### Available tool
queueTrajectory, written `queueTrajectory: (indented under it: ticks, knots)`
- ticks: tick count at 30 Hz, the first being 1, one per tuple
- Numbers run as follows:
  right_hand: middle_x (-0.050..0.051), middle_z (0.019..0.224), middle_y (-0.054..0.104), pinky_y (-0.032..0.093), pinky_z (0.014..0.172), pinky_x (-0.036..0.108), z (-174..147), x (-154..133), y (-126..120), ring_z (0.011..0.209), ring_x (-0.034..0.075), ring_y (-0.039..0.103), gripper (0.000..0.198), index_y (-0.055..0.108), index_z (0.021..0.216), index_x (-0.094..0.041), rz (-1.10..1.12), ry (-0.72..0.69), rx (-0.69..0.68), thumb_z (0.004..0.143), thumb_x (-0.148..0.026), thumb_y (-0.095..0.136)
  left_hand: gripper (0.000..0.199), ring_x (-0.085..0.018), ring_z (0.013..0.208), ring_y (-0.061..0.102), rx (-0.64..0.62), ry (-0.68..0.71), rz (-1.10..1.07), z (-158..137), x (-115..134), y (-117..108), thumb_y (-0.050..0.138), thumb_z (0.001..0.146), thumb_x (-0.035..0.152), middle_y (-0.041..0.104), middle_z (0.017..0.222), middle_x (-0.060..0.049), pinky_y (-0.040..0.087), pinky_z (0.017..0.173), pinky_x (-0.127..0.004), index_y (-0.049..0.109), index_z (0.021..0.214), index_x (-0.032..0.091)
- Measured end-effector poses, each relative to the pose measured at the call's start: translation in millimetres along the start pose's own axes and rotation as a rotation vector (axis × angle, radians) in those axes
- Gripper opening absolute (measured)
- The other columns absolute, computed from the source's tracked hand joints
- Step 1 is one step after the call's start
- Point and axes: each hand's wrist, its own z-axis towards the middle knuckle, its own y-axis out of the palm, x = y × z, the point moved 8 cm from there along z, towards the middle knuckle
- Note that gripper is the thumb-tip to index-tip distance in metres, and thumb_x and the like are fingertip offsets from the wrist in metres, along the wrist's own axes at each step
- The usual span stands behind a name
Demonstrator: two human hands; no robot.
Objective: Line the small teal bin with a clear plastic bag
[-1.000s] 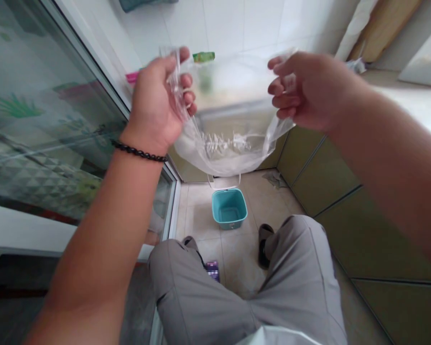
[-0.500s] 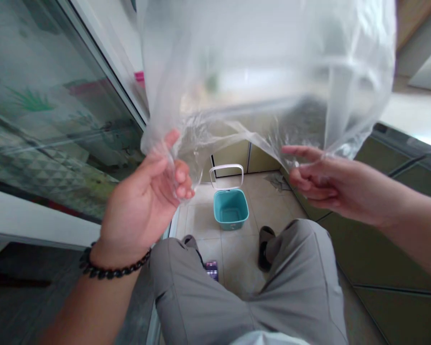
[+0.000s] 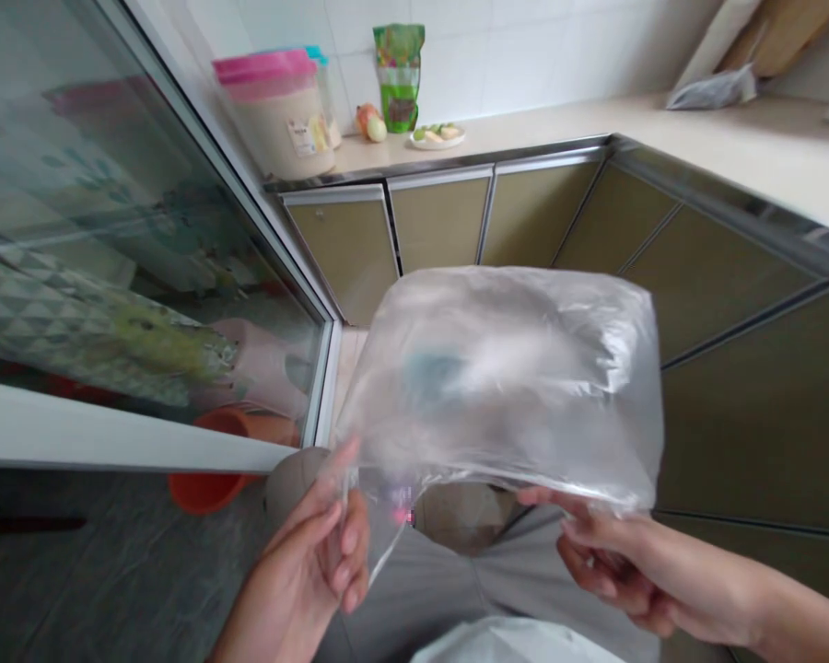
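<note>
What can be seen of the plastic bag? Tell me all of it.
The plastic bag is clear but slightly cloudy, like thin, soft film, creased, with bright glints toward its right side. It is spread wide and billowed, in midair above the floor, and a teal blur shows through it. The left grip and the right grip hold its near edge, one at each side.

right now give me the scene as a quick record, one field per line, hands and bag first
left hand: left hand gripping the near edge of the bag
right hand: right hand gripping the same edge, farther right
bag: clear plastic bag, spread out ahead of both hands
seen through bag: blurred teal shape
on counter: pink-lidded container, green pouch, white plate with food
below counter: cabinet doors
</note>
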Motion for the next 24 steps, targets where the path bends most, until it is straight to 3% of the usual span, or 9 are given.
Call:
queueTrajectory:
  ticks: [2,4,10,17,20,24]
  knots:
    - [-0.005,0.070,0.041,0.008,0.039,0.013,1.7,6.0,3.6,0.048,0.006,0.010,0.050,0.063,0.124,-0.038,0.064,0.038,-0.016,0.083,-0.066,0.067,0.078,-0.010,0.050,0.041,0.023,-0.030,-0.010,1.4,-2.8,-10.4,0.082,0.080,0.027,0.047,0.070,0.003,0.036,0.045,-0.024,0.054,0.152,0.041]
    - [-0.006,0.070,0.044,0.008,0.037,0.012,4.3,9.1,4.0,0.046,0.004,0.010,0.061,0.055,0.140,-0.037,0.109,0.070,-0.038,0.086,-0.063,0.067,0.078,-0.009,0.051,0.041,0.044,-0.040,-0.017,6.2,-0.4,-18.1,0.080,0.081,0.026,0.046,0.071,0.003,0.035,0.046,-0.023,0.053,0.153,0.039]
    - [-0.006,0.066,0.049,0.009,0.034,0.010,14.6,13.4,-6.0,0.041,0.003,0.011,0.059,0.055,0.142,-0.035,0.192,0.171,-0.140,0.091,-0.064,0.063,0.073,-0.009,0.056,0.043,0.120,-0.032,-0.007,32.6,15.9,-33.9,0.078,0.078,0.018,0.048,0.075,0.004,0.039,0.051,-0.022,0.058,0.146,0.032]
    - [-0.006,0.066,0.048,0.011,0.034,0.011,25.7,-6.5,-32.3,0.040,0.003,0.014,0.062,0.055,0.143,-0.036,0.276,0.158,-0.065,0.090,-0.065,0.065,0.052,-0.008,0.057,0.047,0.137,-0.066,0.010,66.4,31.1,-38.0,0.074,0.080,0.014,0.052,0.080,0.003,0.040,0.050,-0.021,0.064,0.129,0.027]
    - [-0.006,0.066,0.046,0.008,0.036,0.012,50.5,-24.3,-55.4,0.041,0.004,0.014,0.059,0.053,0.143,-0.033,0.300,0.107,0.007,0.092,-0.060,0.063,0.035,-0.008,0.057,0.050,0.122,-0.085,0.005,108.7,33.4,-48.8,0.072,0.081,0.013,0.057,0.082,0.002,0.044,0.052,-0.021,0.064,0.114,0.022]
    - [-0.005,0.067,0.047,0.010,0.038,0.013,129.7,-50.5,-105.9,0.042,0.006,0.019,0.037,0.053,0.129,-0.027,0.354,0.017,0.146,0.096,-0.043,0.056,0.012,-0.008,0.055,0.055,0.115,-0.172,0.034,208.9,12.4,-75.9,0.068,0.083,0.011,0.062,0.077,-0.001,0.048,0.053,-0.021,0.061,0.092,0.016]
